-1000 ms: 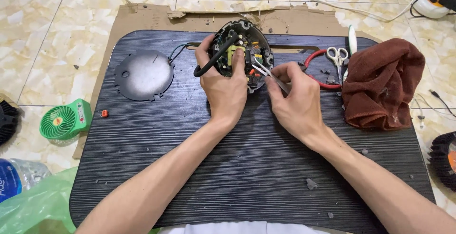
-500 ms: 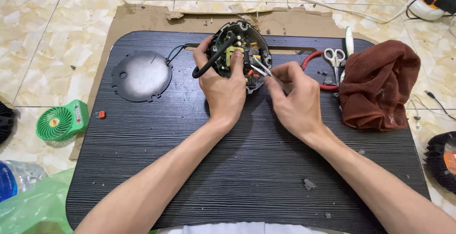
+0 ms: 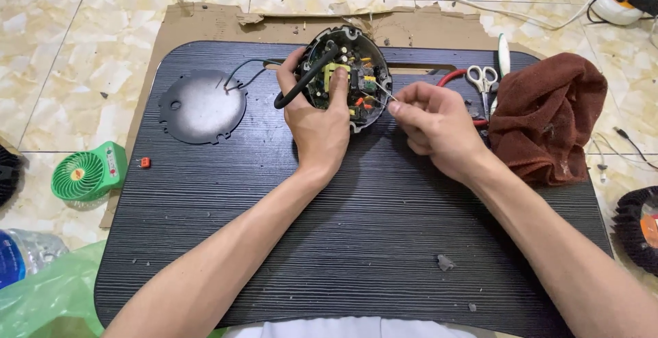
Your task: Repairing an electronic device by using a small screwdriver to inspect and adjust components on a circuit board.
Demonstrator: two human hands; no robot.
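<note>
A floor of pale marbled tiles point(image 3: 68, 29) carries a torn sheet of cardboard point(image 3: 205, 22), and on that lies a dark ribbed board point(image 3: 343, 242) serving as the bench. Near the board's far edge sits a round black housing point(image 3: 346, 77), open at the top like a shallow bowl; inside it lie a circuit board with a yellow component, small orange and green parts, and a thick black cable that curls out over its rim.

The left hand point(image 3: 319, 122) is closed around the near side of the housing, thumb pressed on the parts inside. The right hand point(image 3: 435, 125), just right of the housing, pinches a thin metal tool point(image 3: 384, 91) whose tip reaches into the housing's right side.

Left of the housing a flat round metal plate point(image 3: 202, 105) lies on the board, joined to it by thin wires. Right of the housing lie scissors point(image 3: 483, 81) and a crumpled brown cloth point(image 3: 548, 115). Far left of it, on the floor, stands a small green fan point(image 3: 86, 172).
</note>
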